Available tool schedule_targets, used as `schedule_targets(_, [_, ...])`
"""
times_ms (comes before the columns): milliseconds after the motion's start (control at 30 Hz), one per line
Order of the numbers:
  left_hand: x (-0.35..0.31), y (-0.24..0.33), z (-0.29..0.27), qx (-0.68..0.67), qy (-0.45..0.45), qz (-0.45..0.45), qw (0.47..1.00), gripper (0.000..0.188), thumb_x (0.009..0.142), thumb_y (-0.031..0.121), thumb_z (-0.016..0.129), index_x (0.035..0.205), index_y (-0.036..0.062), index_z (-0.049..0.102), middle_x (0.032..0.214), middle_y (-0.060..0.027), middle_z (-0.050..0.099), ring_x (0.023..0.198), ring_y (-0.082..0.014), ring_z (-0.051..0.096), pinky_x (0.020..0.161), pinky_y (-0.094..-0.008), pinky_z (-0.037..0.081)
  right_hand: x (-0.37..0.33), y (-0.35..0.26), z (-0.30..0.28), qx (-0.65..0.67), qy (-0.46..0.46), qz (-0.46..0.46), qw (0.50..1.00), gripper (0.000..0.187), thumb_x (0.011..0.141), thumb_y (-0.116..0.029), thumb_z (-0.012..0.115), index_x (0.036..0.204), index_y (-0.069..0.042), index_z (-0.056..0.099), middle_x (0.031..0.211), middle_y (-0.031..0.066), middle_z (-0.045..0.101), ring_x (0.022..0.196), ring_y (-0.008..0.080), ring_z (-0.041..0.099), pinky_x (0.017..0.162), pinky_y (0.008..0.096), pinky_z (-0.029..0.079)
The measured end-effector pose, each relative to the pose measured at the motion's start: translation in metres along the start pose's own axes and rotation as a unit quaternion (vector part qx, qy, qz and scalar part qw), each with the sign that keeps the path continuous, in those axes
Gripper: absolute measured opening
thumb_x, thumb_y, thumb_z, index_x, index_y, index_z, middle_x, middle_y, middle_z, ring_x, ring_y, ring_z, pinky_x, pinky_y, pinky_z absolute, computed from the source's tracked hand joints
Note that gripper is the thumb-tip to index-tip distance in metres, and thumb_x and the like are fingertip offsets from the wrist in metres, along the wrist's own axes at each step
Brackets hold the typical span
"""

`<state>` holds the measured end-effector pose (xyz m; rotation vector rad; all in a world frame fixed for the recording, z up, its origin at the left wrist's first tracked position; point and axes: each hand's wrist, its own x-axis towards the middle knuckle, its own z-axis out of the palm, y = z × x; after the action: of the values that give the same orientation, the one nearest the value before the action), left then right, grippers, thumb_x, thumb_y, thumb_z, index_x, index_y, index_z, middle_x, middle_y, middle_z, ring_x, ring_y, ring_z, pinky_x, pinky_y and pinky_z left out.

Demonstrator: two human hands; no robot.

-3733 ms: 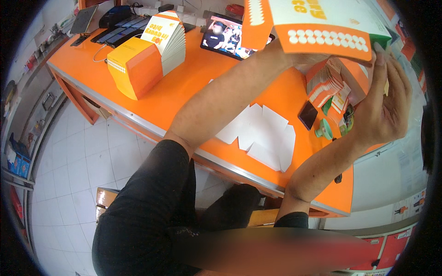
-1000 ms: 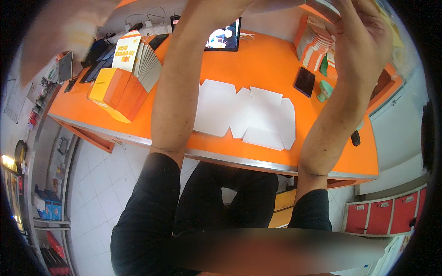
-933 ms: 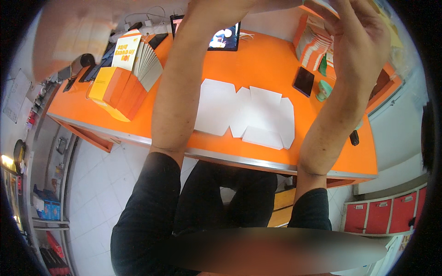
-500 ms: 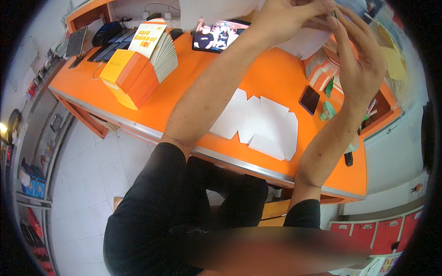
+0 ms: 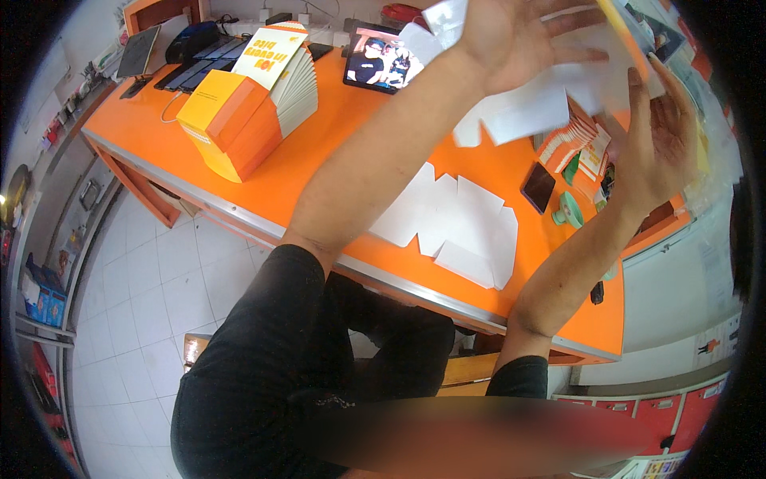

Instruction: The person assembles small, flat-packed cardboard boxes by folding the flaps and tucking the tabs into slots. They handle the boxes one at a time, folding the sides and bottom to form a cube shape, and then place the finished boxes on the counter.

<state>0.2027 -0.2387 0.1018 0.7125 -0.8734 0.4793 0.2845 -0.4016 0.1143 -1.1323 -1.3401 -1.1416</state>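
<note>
My left hand is raised at the top with its fingers spread, in front of a blurred sheet of card with a yellow-orange edge. Farther right, my right hand has its thumb and fingers at the lower corner of that card, gripping it. Below the left hand shows a white notched card blank; whether it is joined to the held card I cannot tell. Another flat white box blank lies on the orange table, between my forearms.
Yellow-and-orange folded cartons stand stacked at the left, by a tablet showing a picture. On the right are a phone, a green stand and orange-white striped cartons. Red drawers are at lower right.
My hands have moved apart, the left one spreading its fingers and the right shifting right and down. The white card at the top has swung right and down, uncovering more of the tablet.
</note>
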Motion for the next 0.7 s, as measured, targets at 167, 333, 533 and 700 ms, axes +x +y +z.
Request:
schedule_targets(167, [-0.002,-0.007,0.010,0.220,-0.065,0.071,0.971,0.050,0.100,0.038,0.058,0.136,0.0039,0.046,0.127,-0.0126,0.056,0.119,-0.0255,0.059,0.102,-0.0431,0.052,-0.004,-0.014,0.005,0.052,0.004,-0.034,0.998,0.016,0.086,-0.002,0.075,0.102,0.002,0.075,0.098,0.0141,0.075,0.093,0.0179,0.072,0.084,0.0281,0.057])
schedule_targets(333, [0.003,0.004,0.012,0.295,-0.040,0.183,0.937,0.029,0.097,0.007,0.061,0.125,0.0008,0.059,0.114,-0.0103,0.066,0.105,-0.0213,0.067,0.089,-0.0346,0.059,0.001,0.004,-0.012,0.025,0.001,-0.070,0.997,0.015,0.085,-0.005,0.078,0.098,0.001,0.077,0.096,0.0137,0.076,0.090,0.0196,0.074,0.081,0.0300,0.059])
schedule_targets(533, [0.010,-0.009,0.009,0.507,-0.094,0.401,0.757,0.017,0.090,-0.001,0.068,0.106,-0.0002,0.074,0.102,-0.0112,0.075,0.093,-0.0173,0.071,0.082,-0.0293,0.059,-0.003,-0.003,-0.008,-0.005,0.127,0.000,0.992,0.013,0.084,-0.005,0.079,0.095,0.002,0.077,0.093,0.0145,0.076,0.084,0.0206,0.075,0.075,0.0293,0.061])
schedule_targets(700, [0.007,-0.011,0.010,0.487,-0.124,0.329,0.800,0.019,0.089,0.005,0.073,0.108,-0.0009,0.074,0.100,-0.0122,0.076,0.090,-0.0158,0.071,0.079,-0.0273,0.058,-0.007,-0.005,0.001,0.081,0.091,-0.052,0.991,0.013,0.085,-0.004,0.077,0.097,0.002,0.076,0.094,0.0142,0.075,0.085,0.0198,0.073,0.076,0.0288,0.059])
